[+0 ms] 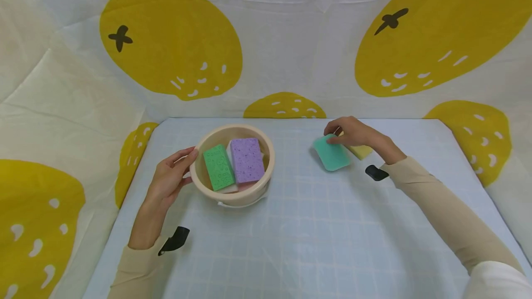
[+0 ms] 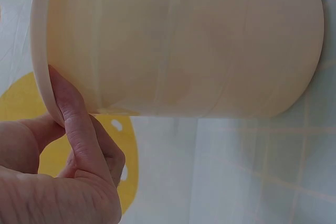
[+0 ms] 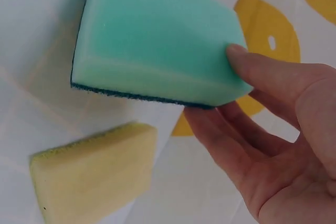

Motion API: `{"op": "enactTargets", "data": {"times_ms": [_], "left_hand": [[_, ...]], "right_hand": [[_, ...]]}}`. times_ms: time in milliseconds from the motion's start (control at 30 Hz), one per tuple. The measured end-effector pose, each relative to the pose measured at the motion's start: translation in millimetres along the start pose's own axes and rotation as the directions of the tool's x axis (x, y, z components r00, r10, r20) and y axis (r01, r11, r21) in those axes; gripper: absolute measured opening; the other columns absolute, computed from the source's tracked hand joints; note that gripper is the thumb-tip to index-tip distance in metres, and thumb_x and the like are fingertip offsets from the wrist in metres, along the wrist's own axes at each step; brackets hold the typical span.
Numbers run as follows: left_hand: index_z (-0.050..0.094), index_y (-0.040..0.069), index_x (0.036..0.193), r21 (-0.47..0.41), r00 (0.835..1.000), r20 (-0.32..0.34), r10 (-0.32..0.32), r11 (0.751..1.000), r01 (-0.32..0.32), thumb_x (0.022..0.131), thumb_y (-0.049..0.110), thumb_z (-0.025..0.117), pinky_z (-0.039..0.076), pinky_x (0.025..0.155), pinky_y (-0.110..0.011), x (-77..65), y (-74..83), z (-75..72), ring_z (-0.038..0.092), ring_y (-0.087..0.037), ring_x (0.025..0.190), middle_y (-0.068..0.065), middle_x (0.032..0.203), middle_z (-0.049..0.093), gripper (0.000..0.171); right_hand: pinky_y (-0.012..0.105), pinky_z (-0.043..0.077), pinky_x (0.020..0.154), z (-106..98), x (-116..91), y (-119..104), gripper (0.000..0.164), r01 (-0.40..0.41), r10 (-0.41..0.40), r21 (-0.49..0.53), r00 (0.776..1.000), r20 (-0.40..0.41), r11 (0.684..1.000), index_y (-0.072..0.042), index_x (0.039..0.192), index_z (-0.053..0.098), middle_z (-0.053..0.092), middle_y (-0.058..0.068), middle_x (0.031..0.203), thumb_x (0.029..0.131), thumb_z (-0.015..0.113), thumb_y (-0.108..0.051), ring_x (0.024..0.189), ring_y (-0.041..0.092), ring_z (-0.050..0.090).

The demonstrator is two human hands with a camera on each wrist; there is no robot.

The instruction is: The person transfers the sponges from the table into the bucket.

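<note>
A cream bucket [image 1: 268, 176] stands left of the table's middle, with a green sponge [image 1: 219, 168] and a purple sponge [image 1: 247, 160] on top of the pile inside. My left hand [image 1: 168, 179] pinches its rim; in the left wrist view the fingers [image 2: 79, 129] lie under the lip, against the outer wall. My right hand [image 1: 353, 132] holds a turquoise sponge [image 1: 331, 153] between thumb and fingers. The right wrist view shows the dark scouring layer under this sponge [image 3: 157, 35]. Beside it a yellow sponge [image 3: 94, 171] lies on the table, partly covered by the right hand in the head view.
Pale blue gridded cloth covers the table [image 1: 316, 239]. A white curtain [image 1: 299, 36] with yellow fruit prints rises behind and at the sides. The bucket's white handle [image 1: 245, 204] hangs down at its front.
</note>
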State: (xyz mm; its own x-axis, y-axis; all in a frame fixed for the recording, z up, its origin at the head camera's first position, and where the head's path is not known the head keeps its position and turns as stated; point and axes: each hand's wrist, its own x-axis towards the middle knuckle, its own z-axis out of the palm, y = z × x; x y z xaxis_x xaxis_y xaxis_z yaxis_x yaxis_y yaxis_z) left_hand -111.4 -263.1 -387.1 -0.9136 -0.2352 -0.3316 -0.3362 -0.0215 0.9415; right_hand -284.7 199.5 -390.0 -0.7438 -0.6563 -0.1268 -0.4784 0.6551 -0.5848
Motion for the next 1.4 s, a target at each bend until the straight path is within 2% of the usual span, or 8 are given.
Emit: {"op": "enactTargets", "data": {"times_ms": [167,400,467,633,733,1033,1300,1400], "left_hand": [[0.059,0.011,0.141,0.000,1.000,-0.002,-0.005,1.000,0.005,0.090,0.047,0.077,0.060,0.074,-0.024,0.2,0.5,0.4,0.066,-0.008,0.097,0.011,0.109,0.072,0.064],[0.059,0.012,0.142,0.017,1.000,-0.011,-0.008,1.000,0.009,0.090,0.048,0.077,0.060,0.075,-0.024,0.2,1.3,1.6,0.066,-0.009,0.098,0.010,0.111,0.072,0.066],[0.059,0.012,0.142,0.023,1.000,-0.015,-0.012,1.000,0.012,0.090,0.048,0.077,0.060,0.075,-0.024,0.1,1.6,1.8,0.066,-0.009,0.098,0.010,0.111,0.072,0.066],[0.059,0.012,0.143,0.026,1.000,-0.016,-0.015,1.000,0.016,0.090,0.048,0.076,0.060,0.075,-0.024,-0.2,2.3,1.8,0.066,-0.009,0.098,0.010,0.112,0.071,0.066],[0.058,0.012,0.144,0.029,1.000,-0.016,-0.017,0.999,0.018,0.090,0.048,0.076,0.060,0.075,-0.024,-0.2,2.1,1.5,0.066,-0.009,0.098,0.010,0.112,0.071,0.067],[0.057,0.011,0.145,0.023,1.000,-0.002,-0.008,1.000,0.008,0.090,0.047,0.076,0.060,0.075,-0.024,-0.3,0.3,0.3,0.066,-0.008,0.098,0.011,0.111,0.071,0.068],[0.059,0.011,0.143,0.008,1.000,0.004,-0.005,1.000,0.005,0.091,0.046,0.077,0.060,0.073,-0.023,-1.1,2.9,0.7,0.066,-0.008,0.096,0.012,0.108,0.072,0.065],[0.059,0.011,0.143,0.014,1.000,0.000,-0.007,1.000,0.007,0.091,0.046,0.076,0.060,0.073,-0.023,-1.3,3.6,1.6,0.066,-0.008,0.095,0.012,0.109,0.072,0.065]], "right_hand": [[0.051,0.056,0.094,-6,-7,-2,0.018,0.014,-0.012,0.041,0.999,-0.036,0.999,0.000,0.107,0.074,0.074,0.011,0.106,0.094,0.077,-0.011,0.101,0.035,0.069],[0.048,0.056,0.094,-12,-15,-7,0.023,0.018,-0.011,0.075,0.996,-0.086,0.997,0.000,0.110,0.074,0.073,0.012,0.109,0.094,0.078,-0.016,0.103,0.033,0.069],[0.044,0.058,0.092,-14,-17,-10,0.023,0.020,-0.012,0.083,0.995,-0.101,0.996,-0.001,0.110,0.074,0.073,0.012,0.109,0.093,0.078,-0.015,0.104,0.033,0.069],[0.025,0.056,0.086,-19,-21,-18,0.022,0.008,0.006,0.106,0.991,-0.137,0.994,-0.004,0.111,0.075,0.073,0.008,0.108,0.093,0.079,-0.016,0.104,0.029,0.069],[0.020,0.054,0.083,-22,-22,-24,0.023,0.013,0.006,0.130,0.990,-0.141,0.991,-0.005,0.112,0.075,0.073,0.007,0.109,0.092,0.080,-0.016,0.104,0.029,0.068],[0.022,0.055,0.083,-31,-18,-41,0.022,0.014,0.011,0.192,0.992,-0.125,0.981,-0.008,0.111,0.076,0.073,0.006,0.107,0.093,0.080,-0.020,0.100,0.023,0.067],[0.032,0.059,0.083,-37,-14,-60,0.026,-0.011,0.045,0.294,0.993,-0.111,0.956,-0.008,0.115,0.075,0.074,0.008,0.104,0.094,0.079,-0.022,0.093,0.026,0.069],[0.031,0.060,0.083,-38,-11,-67,0.027,-0.010,0.046,0.319,0.993,-0.107,0.948,-0.007,0.117,0.074,0.073,0.009,0.105,0.095,0.078,-0.022,0.093,0.027,0.069]]}}
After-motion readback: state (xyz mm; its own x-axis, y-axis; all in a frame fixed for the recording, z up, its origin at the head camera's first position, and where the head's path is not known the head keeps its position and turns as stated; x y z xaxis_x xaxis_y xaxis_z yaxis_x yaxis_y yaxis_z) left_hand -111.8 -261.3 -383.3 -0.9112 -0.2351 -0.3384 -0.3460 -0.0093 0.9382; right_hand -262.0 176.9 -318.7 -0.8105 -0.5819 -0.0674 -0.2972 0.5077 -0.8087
